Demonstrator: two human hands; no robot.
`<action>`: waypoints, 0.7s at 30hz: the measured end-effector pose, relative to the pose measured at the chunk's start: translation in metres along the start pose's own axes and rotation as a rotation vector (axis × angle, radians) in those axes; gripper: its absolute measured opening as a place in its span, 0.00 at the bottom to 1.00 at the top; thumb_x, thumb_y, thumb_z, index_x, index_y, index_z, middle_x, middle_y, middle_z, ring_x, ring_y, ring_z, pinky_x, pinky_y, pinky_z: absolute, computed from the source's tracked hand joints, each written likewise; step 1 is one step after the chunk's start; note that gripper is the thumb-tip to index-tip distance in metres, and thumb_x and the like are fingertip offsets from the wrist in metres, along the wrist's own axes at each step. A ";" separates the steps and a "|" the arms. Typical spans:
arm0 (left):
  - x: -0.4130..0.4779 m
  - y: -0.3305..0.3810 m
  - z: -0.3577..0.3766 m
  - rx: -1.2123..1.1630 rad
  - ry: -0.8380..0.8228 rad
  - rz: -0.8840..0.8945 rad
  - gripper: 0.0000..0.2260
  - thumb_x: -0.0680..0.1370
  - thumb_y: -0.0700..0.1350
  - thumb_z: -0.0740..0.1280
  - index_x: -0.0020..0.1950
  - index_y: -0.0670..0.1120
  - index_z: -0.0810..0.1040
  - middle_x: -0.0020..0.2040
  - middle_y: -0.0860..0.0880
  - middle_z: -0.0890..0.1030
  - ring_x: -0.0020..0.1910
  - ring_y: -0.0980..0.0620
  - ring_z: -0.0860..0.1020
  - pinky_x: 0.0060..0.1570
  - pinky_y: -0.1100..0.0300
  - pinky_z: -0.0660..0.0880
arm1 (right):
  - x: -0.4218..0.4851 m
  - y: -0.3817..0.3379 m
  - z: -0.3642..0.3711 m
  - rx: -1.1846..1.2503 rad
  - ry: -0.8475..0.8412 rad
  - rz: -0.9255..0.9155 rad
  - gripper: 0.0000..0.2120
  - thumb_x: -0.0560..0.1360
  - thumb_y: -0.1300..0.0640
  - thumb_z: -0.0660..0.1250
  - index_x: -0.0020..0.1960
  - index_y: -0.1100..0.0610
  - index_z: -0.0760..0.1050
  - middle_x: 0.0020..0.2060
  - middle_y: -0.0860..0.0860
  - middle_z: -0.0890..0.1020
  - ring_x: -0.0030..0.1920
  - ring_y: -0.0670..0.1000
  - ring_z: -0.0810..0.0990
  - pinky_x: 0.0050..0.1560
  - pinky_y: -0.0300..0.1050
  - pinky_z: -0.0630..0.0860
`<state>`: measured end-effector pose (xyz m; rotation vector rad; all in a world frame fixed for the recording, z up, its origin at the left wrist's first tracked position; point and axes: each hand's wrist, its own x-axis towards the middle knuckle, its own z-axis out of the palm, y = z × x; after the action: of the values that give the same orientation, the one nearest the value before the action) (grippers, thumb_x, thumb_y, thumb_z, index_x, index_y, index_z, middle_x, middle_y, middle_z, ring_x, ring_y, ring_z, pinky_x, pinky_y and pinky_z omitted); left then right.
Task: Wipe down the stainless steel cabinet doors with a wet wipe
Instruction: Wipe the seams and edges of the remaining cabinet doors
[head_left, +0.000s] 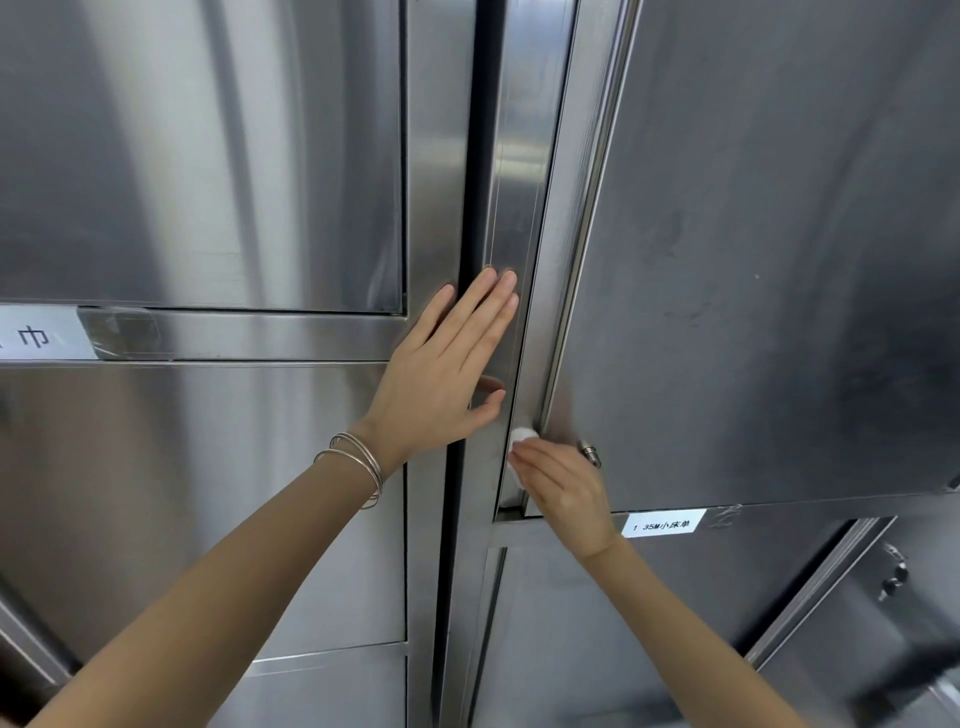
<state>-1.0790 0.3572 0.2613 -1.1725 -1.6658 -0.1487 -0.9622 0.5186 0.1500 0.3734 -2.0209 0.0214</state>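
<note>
A partly visible white label (41, 332) sits at the far left on the steel cabinet. Your left hand (441, 374) lies flat and open, fingers extended, against the vertical frame strip (511, 208), holding nothing. Thin bangles (358, 462) circle that wrist. Your right hand (563, 488) is closed around the wet wipe (522, 439), apparently pressing it at the open cabinet door's (779, 260) edge, beside a small latch (589, 452).

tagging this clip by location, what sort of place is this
Probably a linen storage room, perhaps in a hotel or hospital. Brushed stainless steel cabinet doors fill the view, a white printed label names small bed sheets, and lower doors carry a small metal key lock.
</note>
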 end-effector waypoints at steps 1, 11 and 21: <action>0.000 0.000 -0.001 0.003 -0.004 0.003 0.38 0.75 0.53 0.61 0.79 0.39 0.51 0.80 0.44 0.49 0.79 0.46 0.49 0.77 0.49 0.45 | -0.007 -0.003 0.001 0.012 -0.037 -0.003 0.04 0.72 0.67 0.69 0.44 0.66 0.83 0.45 0.56 0.85 0.46 0.54 0.84 0.42 0.47 0.80; 0.000 0.001 -0.001 -0.002 -0.009 -0.007 0.38 0.75 0.53 0.63 0.79 0.39 0.53 0.80 0.43 0.51 0.79 0.45 0.50 0.77 0.47 0.49 | 0.024 0.003 0.005 -0.034 0.136 0.116 0.01 0.71 0.67 0.72 0.42 0.65 0.82 0.44 0.55 0.84 0.47 0.51 0.81 0.51 0.40 0.75; 0.001 0.004 -0.009 0.002 -0.048 -0.015 0.38 0.74 0.50 0.63 0.79 0.38 0.51 0.80 0.43 0.49 0.79 0.45 0.49 0.77 0.47 0.47 | -0.036 -0.016 0.020 0.011 -0.222 0.088 0.06 0.64 0.69 0.77 0.38 0.61 0.82 0.37 0.52 0.83 0.36 0.51 0.81 0.36 0.41 0.77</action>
<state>-1.0702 0.3543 0.2645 -1.1701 -1.7166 -0.1298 -0.9598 0.5091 0.1068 0.3045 -2.2566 0.0473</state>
